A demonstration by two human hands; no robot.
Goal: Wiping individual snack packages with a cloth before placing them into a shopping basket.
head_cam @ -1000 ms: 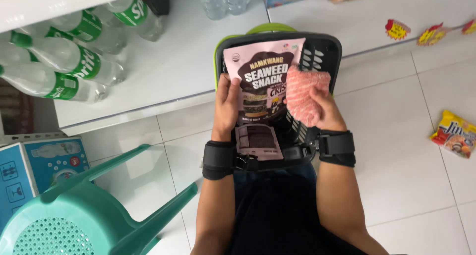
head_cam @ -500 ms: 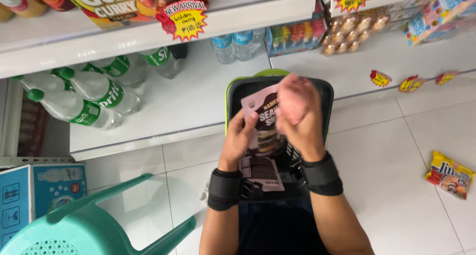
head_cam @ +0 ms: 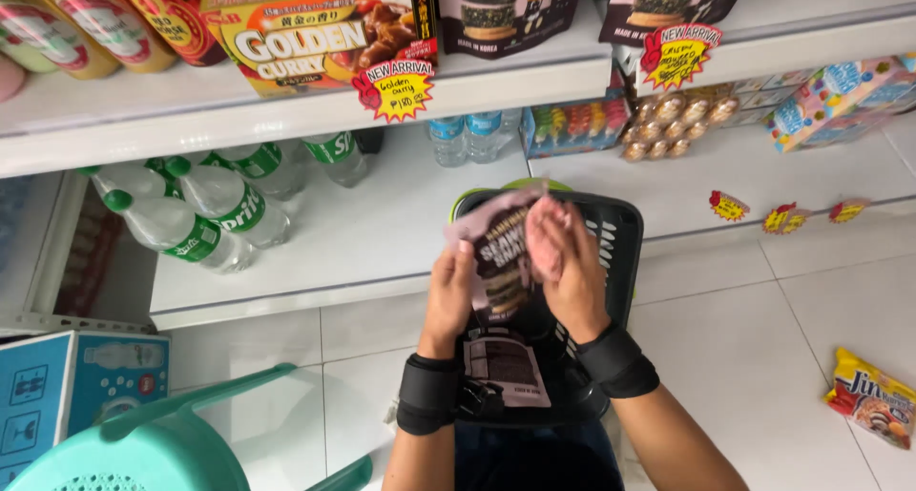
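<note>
Both hands [head_cam: 515, 276] pinch the snack pouch [head_cam: 496, 257] above the basket [head_cam: 620, 238].

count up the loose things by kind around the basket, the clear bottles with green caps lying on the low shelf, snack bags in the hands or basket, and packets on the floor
Green-capped bottles on the low shelf: 4
Snack bags: 2, one in both hands, one in the basket
Yellow packet on the floor: 1
Total: 7
</note>
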